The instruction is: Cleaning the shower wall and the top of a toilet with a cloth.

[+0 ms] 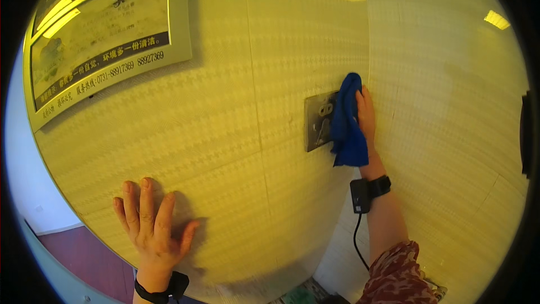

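Observation:
A blue cloth (351, 126) hangs from my right hand (367, 114), which presses it near the corner of the tiled wall (219, 105). The cloth covers the right part of a dark metal wall socket plate (316, 128); its outlet holes show on the left. My right fingers are partly behind the cloth. Lower left, my left hand (154, 223) rests with spread fingers against or just off the tiles, holding nothing.
A framed notice (114, 42) with writing hangs at the upper left. Another tiled wall (443, 114) meets this one at right. A black wrist device (360, 196) trails a cable (358, 240). Reddish floor (88, 257) shows past the left wall edge.

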Demonstrator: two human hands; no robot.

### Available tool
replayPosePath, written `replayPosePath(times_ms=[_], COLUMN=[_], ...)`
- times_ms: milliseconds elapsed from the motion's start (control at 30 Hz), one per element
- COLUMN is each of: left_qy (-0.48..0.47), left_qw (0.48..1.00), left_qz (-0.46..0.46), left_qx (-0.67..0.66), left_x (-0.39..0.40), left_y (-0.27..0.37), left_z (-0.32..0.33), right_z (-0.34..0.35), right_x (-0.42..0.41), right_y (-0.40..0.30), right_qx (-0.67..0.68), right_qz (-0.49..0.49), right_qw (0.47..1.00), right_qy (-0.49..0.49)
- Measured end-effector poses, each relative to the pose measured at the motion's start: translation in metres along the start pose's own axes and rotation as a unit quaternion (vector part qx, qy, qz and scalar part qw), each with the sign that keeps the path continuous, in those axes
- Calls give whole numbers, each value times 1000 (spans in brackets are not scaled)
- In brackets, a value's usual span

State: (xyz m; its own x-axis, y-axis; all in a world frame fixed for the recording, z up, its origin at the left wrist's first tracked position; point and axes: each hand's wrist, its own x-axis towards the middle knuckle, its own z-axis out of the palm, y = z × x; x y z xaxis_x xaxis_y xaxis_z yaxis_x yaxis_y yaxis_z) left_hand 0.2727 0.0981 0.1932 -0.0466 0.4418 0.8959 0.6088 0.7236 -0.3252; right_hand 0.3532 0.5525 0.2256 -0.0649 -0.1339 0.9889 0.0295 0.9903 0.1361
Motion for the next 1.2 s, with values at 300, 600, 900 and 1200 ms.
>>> replayPosePath(times_ms=[300,600,900,1200], left_qy=[24,42,63,34], left_qw=[999,993,978,980], left_qz=[-27,-11,20,52], left_qx=[-33,-108,-197,-191], left_x=[9,4,0,-5], left_y=[14,-2,-16,-20], left_z=[5,9,-1,-9], right_z=[33,41,43,21], right_x=[-80,-77,-66,-87], right_y=[-44,-238,-355,-320], right_qx=[7,91,202,197], right_qz=[93,44,-17,-88], right_qw=[995,994,975,965], right_qy=[43,-44,-94,-151])
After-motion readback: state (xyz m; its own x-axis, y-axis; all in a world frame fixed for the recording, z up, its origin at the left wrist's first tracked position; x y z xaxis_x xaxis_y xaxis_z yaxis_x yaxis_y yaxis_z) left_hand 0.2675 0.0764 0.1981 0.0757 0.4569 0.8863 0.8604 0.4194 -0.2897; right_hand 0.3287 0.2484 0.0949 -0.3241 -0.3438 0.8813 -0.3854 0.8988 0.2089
